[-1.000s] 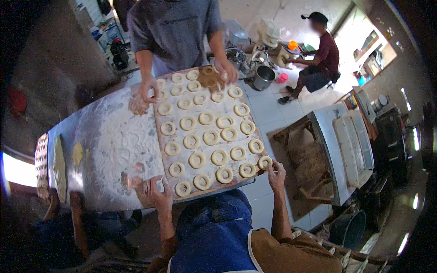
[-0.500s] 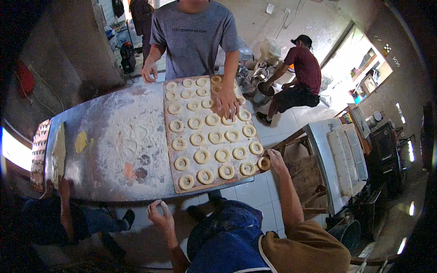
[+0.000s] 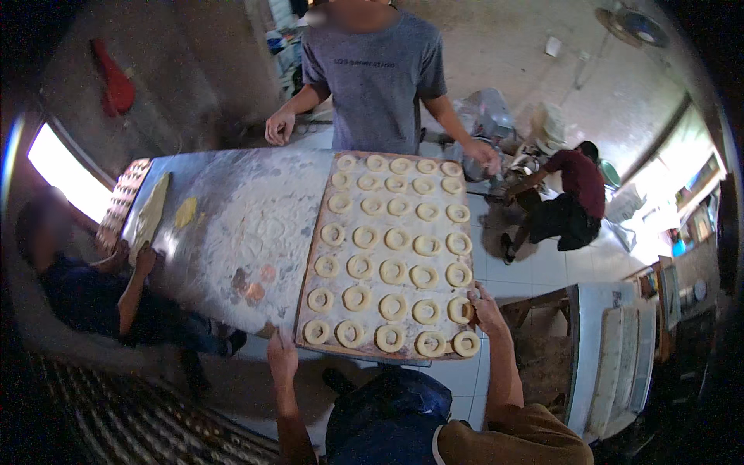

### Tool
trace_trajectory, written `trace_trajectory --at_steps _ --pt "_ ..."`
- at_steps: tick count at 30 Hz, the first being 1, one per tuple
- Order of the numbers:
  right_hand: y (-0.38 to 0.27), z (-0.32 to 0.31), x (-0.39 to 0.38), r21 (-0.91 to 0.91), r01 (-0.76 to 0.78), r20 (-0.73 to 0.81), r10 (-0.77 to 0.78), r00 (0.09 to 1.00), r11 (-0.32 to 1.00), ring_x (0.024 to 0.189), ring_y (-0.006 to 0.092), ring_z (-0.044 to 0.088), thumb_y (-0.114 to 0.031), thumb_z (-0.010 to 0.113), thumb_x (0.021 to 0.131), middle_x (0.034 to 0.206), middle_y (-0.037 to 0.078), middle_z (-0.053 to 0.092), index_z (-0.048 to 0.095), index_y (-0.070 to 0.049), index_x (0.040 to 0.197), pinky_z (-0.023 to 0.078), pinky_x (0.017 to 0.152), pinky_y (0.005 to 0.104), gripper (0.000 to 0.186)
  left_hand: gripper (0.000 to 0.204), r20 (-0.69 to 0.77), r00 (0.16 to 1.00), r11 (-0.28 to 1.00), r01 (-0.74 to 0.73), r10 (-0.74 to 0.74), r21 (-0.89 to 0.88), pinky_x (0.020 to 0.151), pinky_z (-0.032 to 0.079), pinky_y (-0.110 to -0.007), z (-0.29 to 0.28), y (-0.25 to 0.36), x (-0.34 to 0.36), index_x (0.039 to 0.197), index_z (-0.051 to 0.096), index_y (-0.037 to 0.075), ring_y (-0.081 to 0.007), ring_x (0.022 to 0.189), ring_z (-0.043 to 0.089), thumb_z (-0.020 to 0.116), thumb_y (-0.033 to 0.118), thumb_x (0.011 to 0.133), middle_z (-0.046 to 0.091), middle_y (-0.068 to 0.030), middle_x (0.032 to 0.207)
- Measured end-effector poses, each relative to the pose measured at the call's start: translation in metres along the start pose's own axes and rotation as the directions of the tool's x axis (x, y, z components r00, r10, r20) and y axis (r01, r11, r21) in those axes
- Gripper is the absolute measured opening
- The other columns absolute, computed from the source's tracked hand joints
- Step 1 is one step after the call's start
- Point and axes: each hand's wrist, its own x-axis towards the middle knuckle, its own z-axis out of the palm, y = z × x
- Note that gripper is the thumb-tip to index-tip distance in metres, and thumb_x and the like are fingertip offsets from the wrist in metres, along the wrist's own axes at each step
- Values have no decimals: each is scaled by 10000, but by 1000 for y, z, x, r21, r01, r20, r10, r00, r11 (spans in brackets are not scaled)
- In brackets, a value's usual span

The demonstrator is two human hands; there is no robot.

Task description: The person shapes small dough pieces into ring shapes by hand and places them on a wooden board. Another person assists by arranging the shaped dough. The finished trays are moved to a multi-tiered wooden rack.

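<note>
A floured wooden board (image 3: 310, 267) carries rows of pale dough rings (image 3: 393, 271) on the metal table. My right hand (image 3: 489, 310) is closed at the board's right edge, fingers right beside a dough ring (image 3: 460, 310) in the second row from the front. My left hand (image 3: 282, 355) is at the table's front edge, close to the board's front left corner; its fingers are blurred and partly hidden. Opposite me, a person in a grey shirt (image 3: 376, 77) stands with one hand (image 3: 482, 156) just beyond the board's far right corner.
Loose flour (image 3: 260, 225) covers the table left of the board. At the far left another person (image 3: 85, 287) handles a long dough strip (image 3: 153, 209), near a yellow dough piece (image 3: 186, 211). A metal-topped stand (image 3: 601, 341) is at the right. Someone in dark red (image 3: 577, 186) crouches beyond it.
My left hand has come up to the table edge near the board's corner. My right hand has shifted from the front corner ring to beside the ring behind it. The opposite person's hand left the rings.
</note>
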Motion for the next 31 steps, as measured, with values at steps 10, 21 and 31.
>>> trace_trajectory --at_steps 10,21,31 --pt "19 -32 32 279 88 175 -140 974 956 1071 210 602 -157 550 951 1206 128 600 452 23 1330 504 908 338 430 525 318 878 374 447 -357 -813 888 484 -353 49 69 83 1275 500 -3 -223 1010 596 390 421 985 594 -123 1147" --pt "-93 62 -17 -572 394 366 -206 907 720 1153 325 528 -295 516 942 1298 195 529 458 5 1352 444 957 425 510 603 90 855 478 370 -510 -797 846 468 -415 76 42 -20 997 683 -2 -309 959 634 407 534 966 671 -179 1041" --pt "-148 -1 -2 -690 562 586 -104 804 457 1267 418 434 -526 407 974 1406 245 449 447 -71 1412 343 1054 467 633 472 -273 764 375 -44 -584 -926 927 446 -365 67 108 -288 1200 574 2 -237 1083 567 601 328 860 622 -114 1174"
